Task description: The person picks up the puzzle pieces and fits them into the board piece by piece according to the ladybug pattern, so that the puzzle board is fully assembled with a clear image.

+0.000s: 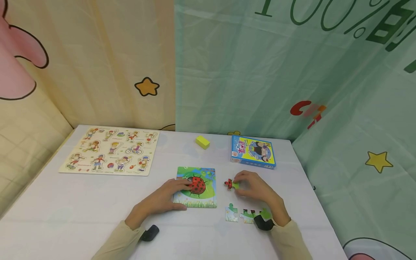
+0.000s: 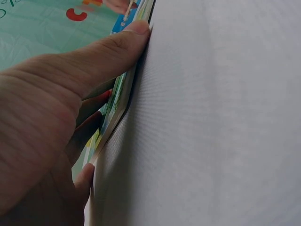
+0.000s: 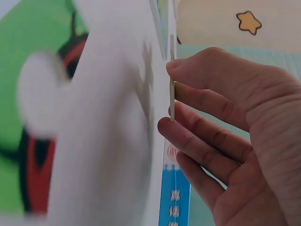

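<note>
A square ladybug puzzle board (image 1: 204, 202) lies on the white table. My left hand (image 1: 170, 195) rests on its left side, fingers reaching over the picture. In the left wrist view the thumb (image 2: 117, 54) lies along the board's edge. To the right of the board, my right hand (image 1: 255, 186) pinches a red and green jigsaw piece (image 1: 229, 184) between thumb and fingers. Edge-on in the right wrist view, that jigsaw piece (image 3: 172, 101) looks thin and flat. Loose jigsaw pieces (image 1: 231, 213) lie below the right hand, one partly covered by the black wrist camera (image 1: 264, 223).
A wooden board with cartoon sports figures (image 1: 123, 173) lies at the back left. At the back middle is a yellow block (image 1: 202, 142). A blue and yellow box (image 1: 253, 151) lies beyond my right hand. Printed curtains (image 1: 227, 72) hang behind the table.
</note>
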Demonstrator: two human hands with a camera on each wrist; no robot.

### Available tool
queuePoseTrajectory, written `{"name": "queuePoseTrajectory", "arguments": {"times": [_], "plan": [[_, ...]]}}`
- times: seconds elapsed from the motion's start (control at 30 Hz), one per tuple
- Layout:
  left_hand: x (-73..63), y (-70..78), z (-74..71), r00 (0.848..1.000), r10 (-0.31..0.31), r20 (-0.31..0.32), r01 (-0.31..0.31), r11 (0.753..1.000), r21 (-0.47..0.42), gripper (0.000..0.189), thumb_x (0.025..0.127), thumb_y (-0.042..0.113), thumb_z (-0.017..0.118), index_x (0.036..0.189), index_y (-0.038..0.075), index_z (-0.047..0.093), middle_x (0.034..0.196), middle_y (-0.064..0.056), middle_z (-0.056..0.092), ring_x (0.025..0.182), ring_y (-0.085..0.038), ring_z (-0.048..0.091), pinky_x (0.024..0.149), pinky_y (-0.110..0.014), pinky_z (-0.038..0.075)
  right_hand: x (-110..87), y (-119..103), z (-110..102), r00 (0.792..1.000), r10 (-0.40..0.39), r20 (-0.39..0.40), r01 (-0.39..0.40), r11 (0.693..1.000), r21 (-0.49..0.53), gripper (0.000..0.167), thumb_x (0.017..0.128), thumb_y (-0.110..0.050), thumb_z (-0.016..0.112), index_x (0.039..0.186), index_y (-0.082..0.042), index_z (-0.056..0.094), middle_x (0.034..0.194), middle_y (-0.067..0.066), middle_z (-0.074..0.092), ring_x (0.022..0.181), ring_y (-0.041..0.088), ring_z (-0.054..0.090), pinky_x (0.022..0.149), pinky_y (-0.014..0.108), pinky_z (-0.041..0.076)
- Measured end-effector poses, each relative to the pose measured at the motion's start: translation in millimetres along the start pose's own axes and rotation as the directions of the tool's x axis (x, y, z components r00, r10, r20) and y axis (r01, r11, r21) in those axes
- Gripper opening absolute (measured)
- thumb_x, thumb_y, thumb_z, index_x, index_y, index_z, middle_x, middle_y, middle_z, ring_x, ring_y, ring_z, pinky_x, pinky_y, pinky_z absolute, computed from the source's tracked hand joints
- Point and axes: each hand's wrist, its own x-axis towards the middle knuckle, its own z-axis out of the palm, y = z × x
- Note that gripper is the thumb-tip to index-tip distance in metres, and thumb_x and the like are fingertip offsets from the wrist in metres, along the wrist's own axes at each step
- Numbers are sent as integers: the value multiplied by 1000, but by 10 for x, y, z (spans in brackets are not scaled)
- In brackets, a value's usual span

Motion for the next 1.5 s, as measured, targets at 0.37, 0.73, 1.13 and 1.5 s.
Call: {"name": "queuePoseTrajectory", "arguments": {"times": [0.37,0.73,1.13,1.5], "plan": [[2,23,-2,999,28,-21,-28,1000,4,65,83,44,79,138,16,60,153,1,48,148,-30,35,124,-53,17,237,-322,114,997,-65,46,65,998,5,27,88,-16,74,115,-12,73,115,-2,69,113,18,63,101,43,51],[4,36,-23,1000,25,-10,-25,1000,7,64,83,42,79,138,15,59,154,1,48,148,-30,35,124,-54,17,378,-552,255,991,-111,72,115,991,-64,27,91,-20,73,117,-15,74,120,1,66,116,21,60,102,45,50],[-7,24,-5,999,34,-19,-34,999,-1,63,83,43,79,138,17,60,153,3,48,149,-30,34,124,-54,18,461,-649,364,986,-140,90,153,976,-156,25,91,-22,73,115,-12,76,118,2,67,115,20,61,101,40,51],[-5,28,-10,999,30,-18,-30,999,11,64,83,43,80,138,16,60,153,2,48,148,-30,35,124,-54,19,492,-690,389,983,-146,115,166,966,-197,27,92,-23,73,117,-12,76,118,0,66,114,18,60,100,37,52]]}}
